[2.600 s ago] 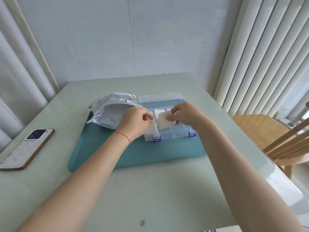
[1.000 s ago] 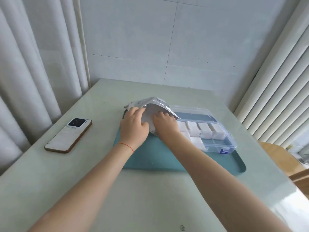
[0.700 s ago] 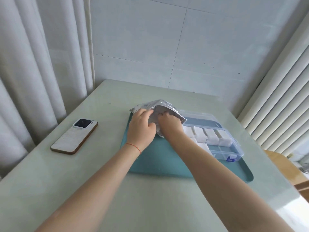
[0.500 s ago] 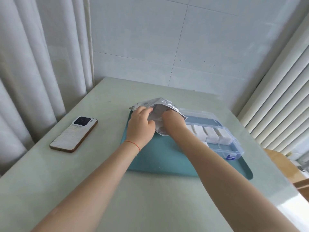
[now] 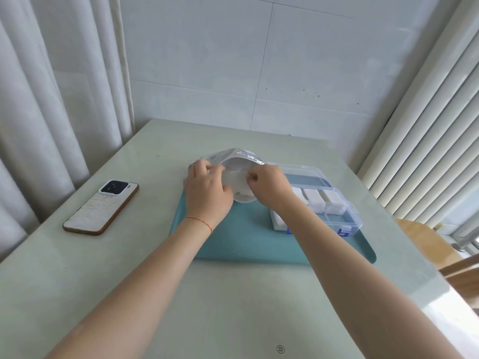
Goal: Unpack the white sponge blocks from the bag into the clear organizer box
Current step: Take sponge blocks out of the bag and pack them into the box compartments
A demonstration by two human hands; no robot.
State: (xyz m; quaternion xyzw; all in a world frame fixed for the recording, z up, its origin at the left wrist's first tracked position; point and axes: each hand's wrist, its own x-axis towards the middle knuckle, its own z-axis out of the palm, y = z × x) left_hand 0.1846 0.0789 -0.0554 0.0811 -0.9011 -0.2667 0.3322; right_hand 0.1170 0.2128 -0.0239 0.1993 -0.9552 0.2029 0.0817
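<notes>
A silver foil bag [image 5: 234, 158] lies on the teal tray [image 5: 241, 244], its open mouth facing me. My left hand [image 5: 207, 194] grips the bag's left edge. My right hand [image 5: 269, 189] sits at the mouth with fingers curled, pinching something white that looks like a sponge block [image 5: 245, 196]; white against the white lining, it is hard to make out. The clear organizer box [image 5: 344, 216] with blue latches stands open to the right. Several white sponge blocks [image 5: 315, 198] fill its compartments.
A phone [image 5: 101, 207] lies face down on the pale table at the left. Curtains hang at the left, vertical blinds at the right. A wooden chair [image 5: 427, 244] stands past the table's right edge.
My right hand left the organizer box, reached deep into the bag and has now drawn back to its mouth. My left hand has stayed on the bag's left edge. My view turned left.
</notes>
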